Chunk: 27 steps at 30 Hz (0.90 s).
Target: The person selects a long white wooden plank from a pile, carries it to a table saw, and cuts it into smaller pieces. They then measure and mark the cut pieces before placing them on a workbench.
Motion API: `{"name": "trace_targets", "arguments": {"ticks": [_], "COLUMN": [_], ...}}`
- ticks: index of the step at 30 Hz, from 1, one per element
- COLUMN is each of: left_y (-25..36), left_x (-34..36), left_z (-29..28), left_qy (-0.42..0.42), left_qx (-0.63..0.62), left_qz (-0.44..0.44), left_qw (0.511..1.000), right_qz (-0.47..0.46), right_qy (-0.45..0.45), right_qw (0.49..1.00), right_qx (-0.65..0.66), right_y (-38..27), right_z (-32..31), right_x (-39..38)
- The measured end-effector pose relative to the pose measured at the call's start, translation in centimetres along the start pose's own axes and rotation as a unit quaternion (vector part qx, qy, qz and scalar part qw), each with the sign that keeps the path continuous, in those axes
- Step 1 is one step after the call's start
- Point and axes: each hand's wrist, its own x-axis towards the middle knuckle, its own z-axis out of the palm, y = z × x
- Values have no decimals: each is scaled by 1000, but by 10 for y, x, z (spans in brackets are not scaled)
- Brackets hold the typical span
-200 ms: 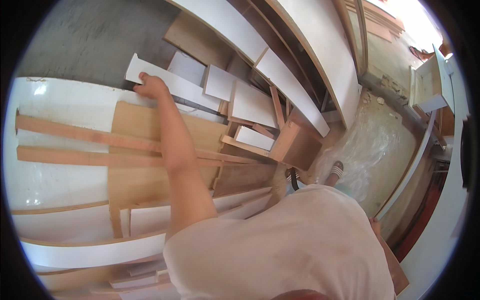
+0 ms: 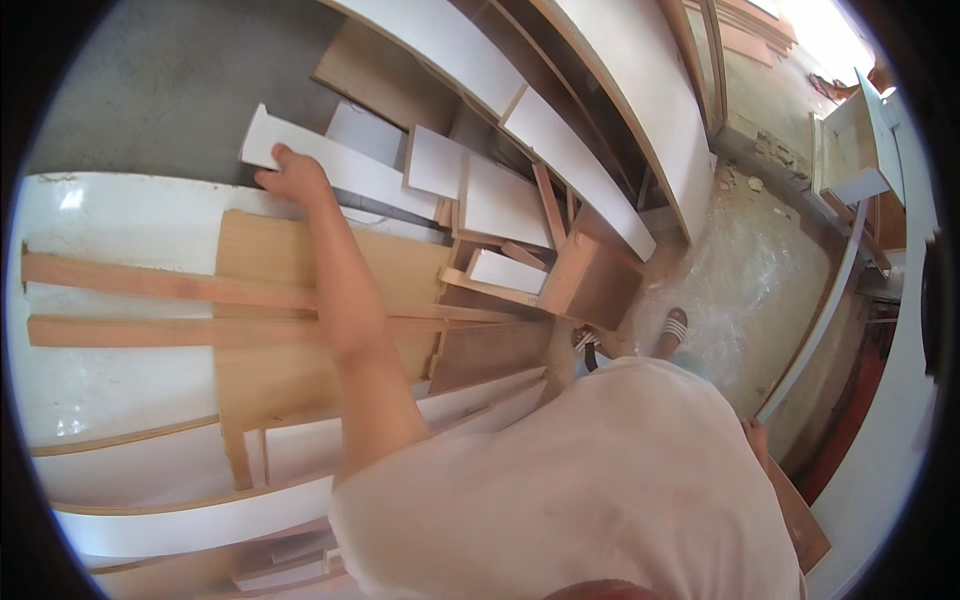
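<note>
My left hand (image 2: 290,175) reaches out at upper left, its fingers closed on the near end of a narrow white board (image 2: 355,172) with a small notch. Beneath my arm lie two long wooden battens (image 2: 130,330) across a tan sheet (image 2: 260,240) and white panels (image 2: 120,205). Short white and wooden offcuts (image 2: 505,200) are piled beside the held board. At lower right my right hand (image 2: 754,440), partly hidden by my shirt, is curled on the end of a long pale strip (image 2: 826,335); a brown board (image 2: 800,525) shows below it.
Large white panels with dark gaps (image 2: 630,90) lean along the top. Plastic film (image 2: 725,290) covers the floor by my sandalled feet (image 2: 672,328). A white open box unit (image 2: 855,150) stands at right. Grey floor (image 2: 170,70) shows at upper left.
The whole view has shifted slightly. My left hand and the white board sit a little further left in the picture; both hands keep their grip.
</note>
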Motion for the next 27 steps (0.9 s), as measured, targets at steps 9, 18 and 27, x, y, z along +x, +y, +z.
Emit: {"name": "trace_targets", "arguments": {"ticks": [9, 18, 27], "left_y": [21, -71, -223], "left_x": [1, -128, -224], "left_z": [-7, -11, -28], "left_qy": [-91, -253, -534], "left_qx": [26, 63, 334], "left_qz": [-93, 110, -19], "left_qw": [991, 959, 777], "right_qz": [-10, 9, 110], "right_qy": [8, 14, -38], "right_qw": [1000, 999, 966], "right_qx": [22, 46, 229], "right_y": [-16, -35, 34], "right_z": [9, 18, 50], "right_x": [23, -4, -39]}}
